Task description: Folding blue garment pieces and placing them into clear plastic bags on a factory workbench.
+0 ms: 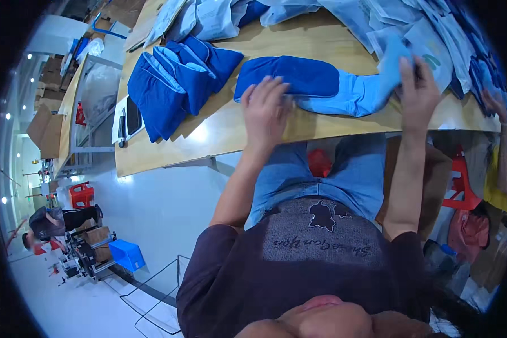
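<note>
Head view: left hand [266, 110] flat, fingers spread, pressing dark-blue end of garment [315, 84] on desk [208, 135]. Right hand [418, 90] pinching light-blue end. Folded pile [174, 79] left of hands looks done; heap [434, 34] beyond right hand probably left.

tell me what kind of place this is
Probably a garment workshop or packing floor. The left hand presses a blue padded garment piece on a long wooden worktable, the right hand holds its end, beside folded blue pieces and stacked cardboard boxes.

A wooden table [219, 132] bears a folded blue garment pile [174, 79], a two-tone blue garment [315, 84], and pale packets [428, 34].
</note>
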`<move>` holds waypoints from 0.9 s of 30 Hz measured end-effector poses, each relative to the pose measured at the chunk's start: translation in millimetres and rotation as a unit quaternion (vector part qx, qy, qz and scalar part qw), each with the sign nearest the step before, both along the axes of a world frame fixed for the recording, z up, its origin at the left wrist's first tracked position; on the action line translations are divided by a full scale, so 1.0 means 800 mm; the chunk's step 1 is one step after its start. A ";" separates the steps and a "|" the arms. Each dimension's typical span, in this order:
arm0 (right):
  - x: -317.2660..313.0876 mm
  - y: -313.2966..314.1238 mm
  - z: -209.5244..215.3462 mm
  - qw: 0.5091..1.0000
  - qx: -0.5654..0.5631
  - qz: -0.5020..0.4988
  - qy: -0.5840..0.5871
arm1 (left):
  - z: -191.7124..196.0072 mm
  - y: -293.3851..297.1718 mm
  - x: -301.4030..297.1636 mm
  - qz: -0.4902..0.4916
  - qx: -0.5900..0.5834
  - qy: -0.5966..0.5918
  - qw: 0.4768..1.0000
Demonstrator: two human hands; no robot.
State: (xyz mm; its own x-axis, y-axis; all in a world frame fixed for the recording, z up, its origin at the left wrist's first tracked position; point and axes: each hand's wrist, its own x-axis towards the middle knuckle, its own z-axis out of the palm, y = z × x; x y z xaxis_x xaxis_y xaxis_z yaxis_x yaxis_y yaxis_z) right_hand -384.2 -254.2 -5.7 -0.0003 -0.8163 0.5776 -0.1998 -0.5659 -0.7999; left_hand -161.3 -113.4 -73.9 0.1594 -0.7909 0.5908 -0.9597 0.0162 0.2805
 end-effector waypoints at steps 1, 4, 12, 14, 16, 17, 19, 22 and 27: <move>0.019 0.005 0.005 0.997 -0.041 0.020 0.064 | -0.002 0.005 0.011 0.036 -0.017 0.043 0.998; 0.085 0.014 0.002 0.978 -0.137 0.080 0.136 | -0.002 0.012 0.039 0.063 -0.003 0.106 0.992; 0.102 -0.016 -0.051 0.947 -0.040 0.199 0.249 | -0.034 0.021 0.064 0.119 -0.039 0.278 0.952; 0.066 -0.044 -0.041 0.944 -0.029 0.101 0.314 | -0.033 0.016 0.067 0.186 0.022 0.156 0.970; 0.055 -0.048 -0.062 0.889 0.047 0.043 0.454 | -0.028 0.009 0.071 0.256 0.078 0.028 0.963; 0.046 -0.040 -0.086 0.888 0.036 0.068 0.454 | -0.027 0.003 0.065 0.206 0.091 0.109 0.968; 0.041 -0.012 -0.105 0.891 0.125 0.142 0.412 | -0.021 0.001 0.050 0.113 0.061 0.306 0.943; 0.015 0.011 -0.072 0.852 0.309 0.301 0.298 | 0.013 0.022 0.042 0.042 -0.012 0.492 0.870; 0.048 0.055 -0.032 0.838 0.318 0.433 0.095 | 0.065 0.046 0.057 -0.031 -0.251 0.665 0.703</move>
